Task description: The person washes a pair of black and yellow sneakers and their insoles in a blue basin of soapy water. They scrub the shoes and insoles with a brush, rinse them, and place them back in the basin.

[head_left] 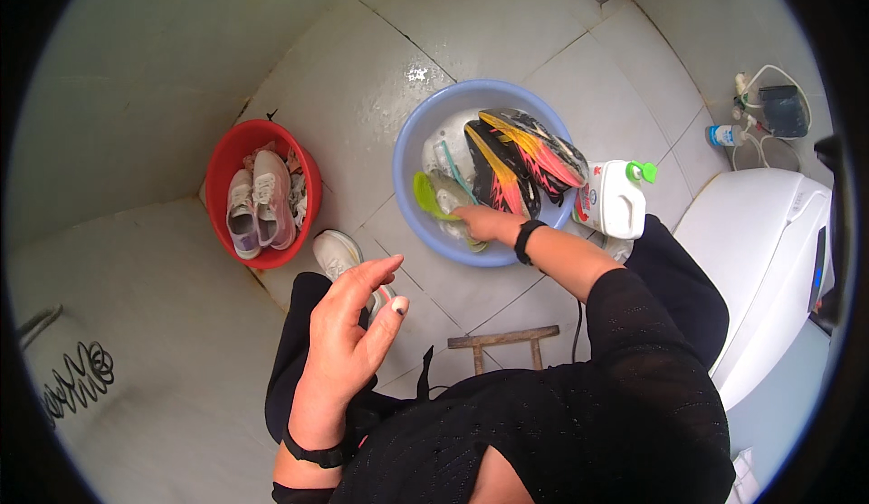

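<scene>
My right hand (489, 223) reaches down into a light-blue basin (407, 223). Its fingers close at the end of a wet, lime-green and grey object (424, 196) whose kind I cannot make out; the fingertips are partly hidden. Beside that hand, a pair of black shoes (493, 173) with yellow and pink patterns leans against the basin's right side. A thin teal strip (455, 167) lies in the water next to them. My left hand (348, 323) is raised above my left knee, holding nothing, its thumb apart from the fingers.
A red basin (313, 182) with white shoes (272, 192) stands on the left. A white jug with a green pump (620, 201) touches the blue basin's right side. Nearer me is a small wooden stool (502, 338). A white toilet (765, 250) stands right; wet patches mark the tiles.
</scene>
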The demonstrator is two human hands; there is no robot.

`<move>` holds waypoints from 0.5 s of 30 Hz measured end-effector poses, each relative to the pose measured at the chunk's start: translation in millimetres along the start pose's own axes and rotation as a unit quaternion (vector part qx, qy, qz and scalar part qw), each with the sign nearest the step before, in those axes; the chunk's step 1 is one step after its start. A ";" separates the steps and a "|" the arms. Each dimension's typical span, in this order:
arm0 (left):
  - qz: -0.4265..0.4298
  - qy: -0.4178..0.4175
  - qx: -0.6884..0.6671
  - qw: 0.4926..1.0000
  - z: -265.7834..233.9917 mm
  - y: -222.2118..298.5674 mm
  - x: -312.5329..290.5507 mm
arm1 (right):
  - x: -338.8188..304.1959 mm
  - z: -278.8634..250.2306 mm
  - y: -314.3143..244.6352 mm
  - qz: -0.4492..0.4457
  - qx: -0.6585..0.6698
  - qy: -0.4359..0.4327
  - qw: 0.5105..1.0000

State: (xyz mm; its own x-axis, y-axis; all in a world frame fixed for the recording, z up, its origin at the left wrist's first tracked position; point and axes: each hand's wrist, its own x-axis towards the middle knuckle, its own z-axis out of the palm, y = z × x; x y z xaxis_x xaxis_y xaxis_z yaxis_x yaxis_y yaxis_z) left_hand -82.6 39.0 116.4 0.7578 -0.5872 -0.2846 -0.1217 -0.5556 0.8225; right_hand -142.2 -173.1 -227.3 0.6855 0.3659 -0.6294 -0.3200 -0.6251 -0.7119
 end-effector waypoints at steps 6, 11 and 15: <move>0.009 0.007 0.002 1.000 1.1 1.0 -6.0 | -37.3 -10.3 15.2 0.069 0.182 0.205 0.959; 0.018 0.018 0.001 1.000 2.0 -0.2 -2.8 | -17.8 35.7 3.9 0.113 0.070 0.289 0.948; -0.008 0.007 0.000 1.000 1.9 1.1 0.4 | 23.9 22.6 7.5 0.160 -0.087 0.103 0.978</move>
State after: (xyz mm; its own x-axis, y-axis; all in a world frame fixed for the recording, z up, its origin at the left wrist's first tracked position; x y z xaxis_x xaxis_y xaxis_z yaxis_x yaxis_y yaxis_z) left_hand -83.6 37.1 116.3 0.7684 -0.5703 -0.2905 -0.1096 -0.5644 0.8182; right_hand -143.0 -153.4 -254.8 0.6914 -0.0039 -0.7224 -0.4363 -0.7993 -0.4132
